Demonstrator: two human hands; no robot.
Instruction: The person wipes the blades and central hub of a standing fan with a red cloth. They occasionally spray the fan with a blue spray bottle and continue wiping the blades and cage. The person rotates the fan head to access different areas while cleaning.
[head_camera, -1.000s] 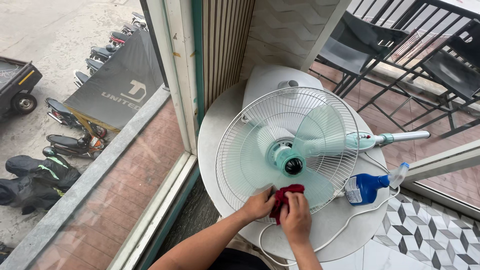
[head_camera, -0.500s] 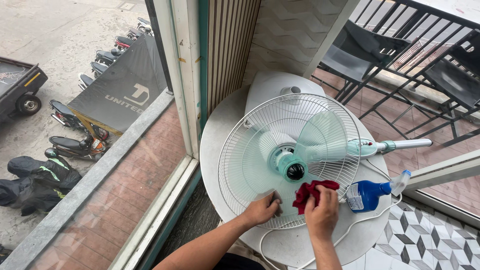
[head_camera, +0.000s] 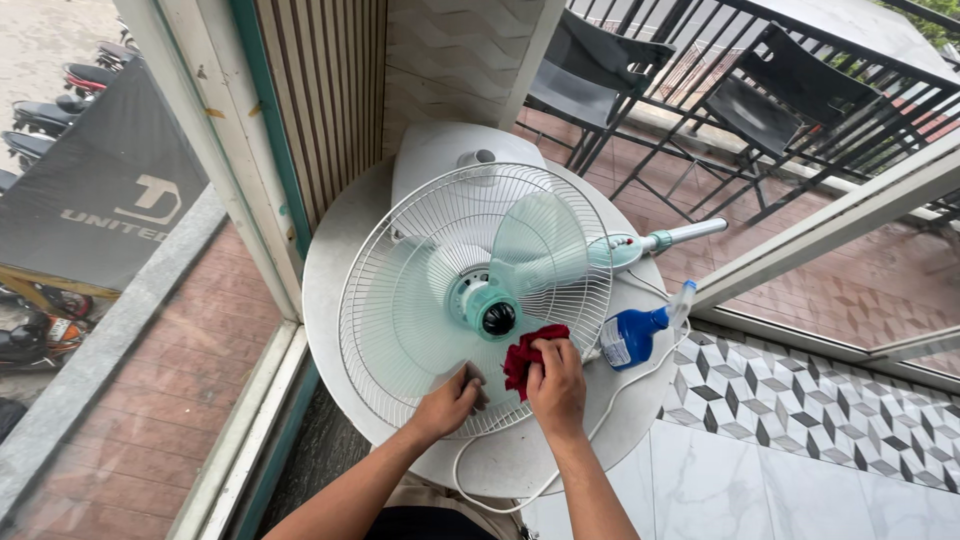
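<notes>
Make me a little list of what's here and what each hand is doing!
Left hand: left hand rests on the fan grille near its lower edge.
Right hand: right hand presses a red cloth against a blade.
Fan: lies face up on a round table, front grille off, green blades bare.
Bottle: blue spray bottle lies on the table, right of the fan.
Cord: white cord loops over the near edge of the table.
Outside: two dark chairs by a railing.

2 bare forearms lead up to the left hand (head_camera: 447, 402) and the right hand (head_camera: 556, 385), with no sleeves, gloves, rings or watch showing. Behind the wrists, dark clothing covers the lap.
</notes>
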